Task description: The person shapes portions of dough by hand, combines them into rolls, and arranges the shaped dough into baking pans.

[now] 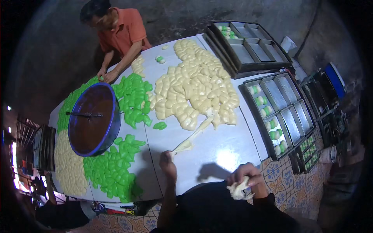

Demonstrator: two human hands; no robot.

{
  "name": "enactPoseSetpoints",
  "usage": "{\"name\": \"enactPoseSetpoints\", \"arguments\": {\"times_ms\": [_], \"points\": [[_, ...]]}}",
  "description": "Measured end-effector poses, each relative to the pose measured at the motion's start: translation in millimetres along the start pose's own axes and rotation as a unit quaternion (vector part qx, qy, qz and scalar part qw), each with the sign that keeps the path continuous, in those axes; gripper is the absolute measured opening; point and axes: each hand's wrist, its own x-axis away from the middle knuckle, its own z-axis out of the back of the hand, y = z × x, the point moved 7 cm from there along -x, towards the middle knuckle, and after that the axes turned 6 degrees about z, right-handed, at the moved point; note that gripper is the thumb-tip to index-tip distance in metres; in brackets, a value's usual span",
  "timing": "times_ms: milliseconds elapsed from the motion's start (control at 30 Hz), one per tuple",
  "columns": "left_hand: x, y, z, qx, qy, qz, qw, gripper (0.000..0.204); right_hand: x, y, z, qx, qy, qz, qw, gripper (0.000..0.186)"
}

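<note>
Left grip (168,163): fingers pinching near end of stretched cream dough strip (194,136); strip runs away from grip, up and right, into cream dough mass (196,87) on desk (206,151). Right grip (246,176): fingers curled round torn dough lump (239,190), held before person's body, right of left grip. Green dough (112,171) left of left grip; purple bowl (112,134) with brown contents farther left and beyond. Compartment tray (291,124) with green-and-white pieces (271,124) beyond right grip, to right. Co-worker (124,29) far beyond left grip, hands near bowl rim.
</note>
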Motion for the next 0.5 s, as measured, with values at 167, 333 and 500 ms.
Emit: {"name": "enactPoseSetpoints", "arguments": {"times_ms": [167, 333, 500], "points": [[23, 45, 27, -0.153, 0.032, 0.064, 0.986, 0.03, 32, 12, 121, 0.525, 0.299, -0.266, 0.751, 0.044], [49, 19, 53, -0.082, 0.044, 0.134, 0.987, 0.036, -36, 20, 96, 0.759, 0.24, -0.095, 0.597, 0.039], [38, 46, 24, -0.273, -0.069, 0.082, 0.956, 0.018, -91, 150, 55, 0.757, -0.129, -0.075, 0.636, 0.034]]}}
